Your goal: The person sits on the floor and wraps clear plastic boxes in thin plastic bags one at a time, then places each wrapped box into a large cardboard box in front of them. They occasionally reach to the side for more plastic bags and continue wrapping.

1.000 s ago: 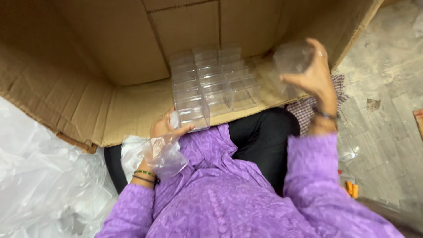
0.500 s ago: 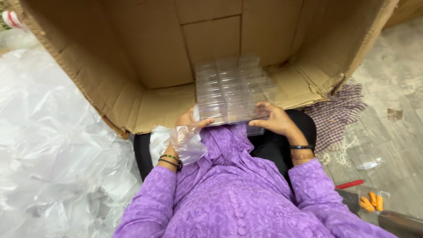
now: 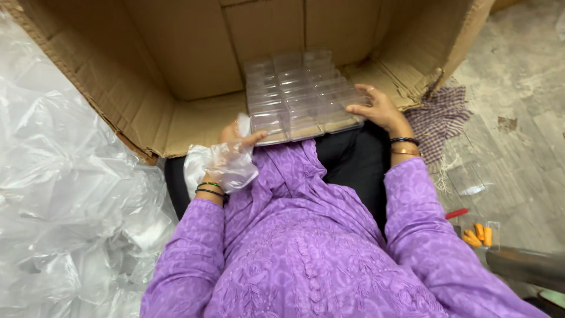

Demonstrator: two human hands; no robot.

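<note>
Several clear plastic boxes [image 3: 297, 94] lie in tight rows on the bottom flap of a large open cardboard carton [image 3: 188, 65] in front of me. My right hand [image 3: 376, 109] rests flat on the right end of the rows, fingers spread over the boxes. My left hand [image 3: 235, 141] is at the near left corner of the rows, thumb touching a box, and it clutches a crumpled clear plastic bag [image 3: 220, 168]. Purple sleeves cover both my arms, with bangles at the wrists.
A big heap of crumpled clear plastic sheeting [image 3: 65, 194] fills the left side. A checked cloth [image 3: 441, 121] lies on the stone floor at right, with a loose clear box [image 3: 471, 176], a red stick [image 3: 456, 213] and small orange pieces [image 3: 478, 234] near it.
My right hand came down from holding a clear box up at the right and now lies on the rows. My left hand stayed at the near left corner with the bag.
</note>
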